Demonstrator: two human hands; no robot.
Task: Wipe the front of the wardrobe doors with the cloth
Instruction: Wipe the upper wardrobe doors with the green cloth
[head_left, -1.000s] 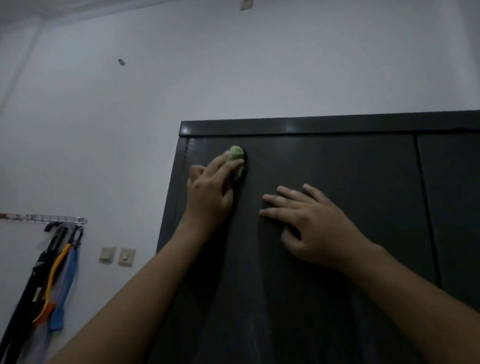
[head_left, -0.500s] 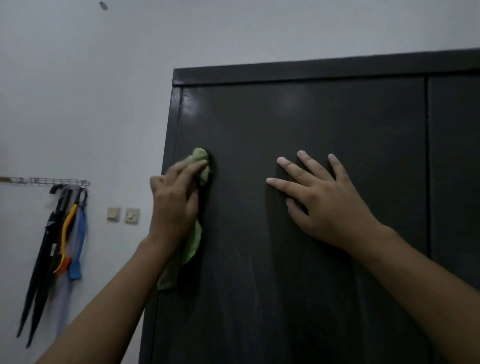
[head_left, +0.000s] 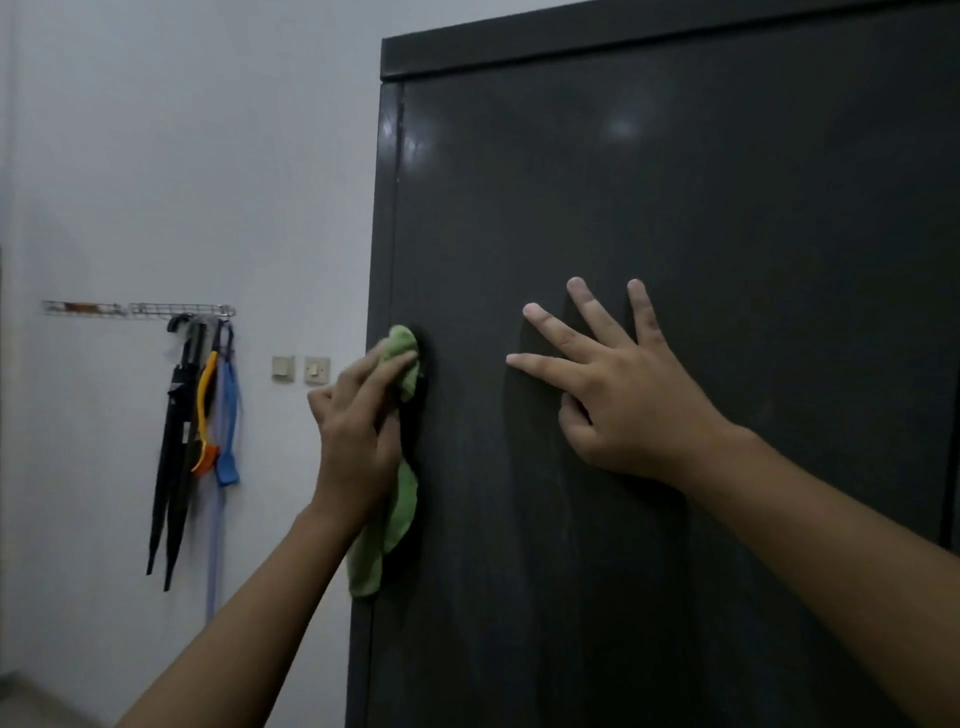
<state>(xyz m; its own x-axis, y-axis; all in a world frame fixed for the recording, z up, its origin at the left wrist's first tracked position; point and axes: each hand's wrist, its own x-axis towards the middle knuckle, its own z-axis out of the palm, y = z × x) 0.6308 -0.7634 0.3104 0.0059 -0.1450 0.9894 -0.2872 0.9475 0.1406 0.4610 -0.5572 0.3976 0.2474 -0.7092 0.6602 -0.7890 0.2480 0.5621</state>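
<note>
A tall dark wardrobe door fills the right of the view, its left edge running down near the middle. My left hand holds a green cloth and presses it against the door close to that left edge; the cloth bunches above my fingers and hangs loose below my wrist. My right hand lies flat on the door to the right, fingers spread and straight, holding nothing.
A white wall stands left of the wardrobe. On it hangs a wire rack with dark umbrellas and orange and blue items. Two wall switches sit beside the wardrobe. A second door seam shows at far right.
My left hand has slid the cloth down the door along its left edge. The view has dropped, so the wardrobe's top sits higher in frame. The right hand stays flat.
</note>
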